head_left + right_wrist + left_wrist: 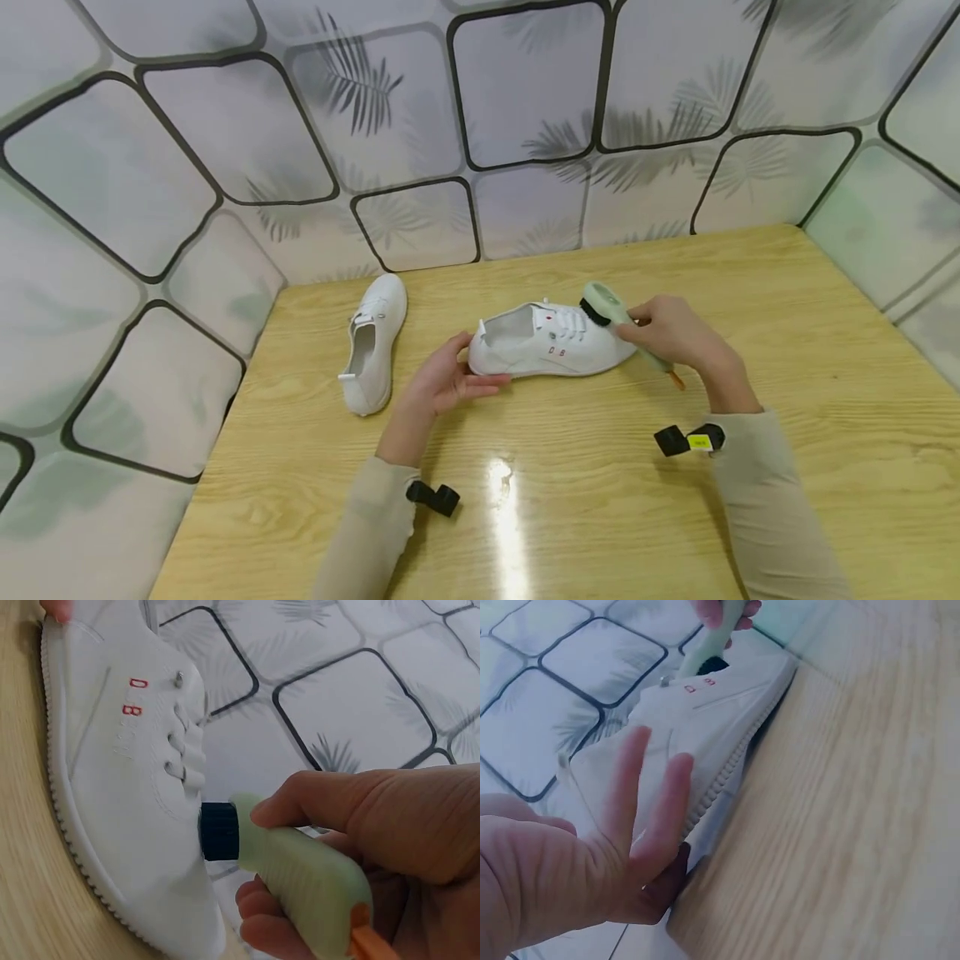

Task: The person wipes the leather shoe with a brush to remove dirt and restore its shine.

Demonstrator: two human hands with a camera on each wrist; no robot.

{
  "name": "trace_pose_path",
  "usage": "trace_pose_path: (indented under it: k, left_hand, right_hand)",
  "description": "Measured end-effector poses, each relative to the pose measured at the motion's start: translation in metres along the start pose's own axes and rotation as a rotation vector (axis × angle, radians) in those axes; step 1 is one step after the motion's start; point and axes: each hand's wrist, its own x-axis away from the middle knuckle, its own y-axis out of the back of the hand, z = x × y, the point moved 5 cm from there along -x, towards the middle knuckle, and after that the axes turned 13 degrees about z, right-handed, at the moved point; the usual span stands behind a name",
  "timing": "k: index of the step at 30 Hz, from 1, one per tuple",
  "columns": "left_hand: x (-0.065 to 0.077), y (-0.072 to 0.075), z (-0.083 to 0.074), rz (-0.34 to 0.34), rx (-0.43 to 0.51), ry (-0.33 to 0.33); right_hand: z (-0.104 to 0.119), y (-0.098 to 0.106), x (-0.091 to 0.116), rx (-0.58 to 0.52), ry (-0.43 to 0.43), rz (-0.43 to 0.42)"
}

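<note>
A white lace-up shoe [517,354] with red letters on its side lies toe to the right at the middle of the table. My left hand [453,379] holds its heel. In the left wrist view two fingers [664,802] stretch along the shoe's side, and another finger is in shadow by the sole. My right hand [678,333] grips a pale green scrub brush [611,304] by its handle. Its dark bristles [219,831] touch the shoe just ahead of the laces. An orange loop [371,945] hangs from the handle's end.
A second white shoe [382,342] stands to the left, toe toward the back. The wooden table [585,500] meets a wall covering with leaf prints [525,92] at the back and sides. Small black devices [433,497] sit on both wrists.
</note>
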Motion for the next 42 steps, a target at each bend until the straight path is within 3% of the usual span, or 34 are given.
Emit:
trace_pose_path:
  k: [5,14,20,24,28,33,42]
  left_hand:
    - [-0.006,-0.001,0.003,-0.089,-0.066,-0.04]
    - [-0.005,0.004,-0.001,-0.039,-0.228,-0.167]
    - [-0.003,0.006,-0.004,0.0,-0.26,-0.262]
    - [-0.005,0.008,-0.006,-0.022,-0.294,-0.31]
    - [-0.008,0.013,-0.004,-0.023,-0.236,-0.281]
    - [-0.012,0.014,-0.004,0.036,-0.16,-0.233]
    - [-0.012,0.011,-0.004,0.083,-0.235,-0.153]
  right_hand:
    - [-0.012,0.005,0.006,0.012,-0.052,-0.03]
    - [0.006,0.012,0.013,-0.059,0.011,-0.064]
    - [0.013,0.02,0.025,-0.046,0.025,-0.086]
    - [0.013,0.023,0.03,-0.036,0.028,-0.112]
    - [0.013,0.022,0.03,-0.005,0.047,-0.126]
    - [0.02,0.018,0.031,0.044,0.064,-0.146]
    - [0.059,-0.006,0.025,0.264,0.152,-0.19]
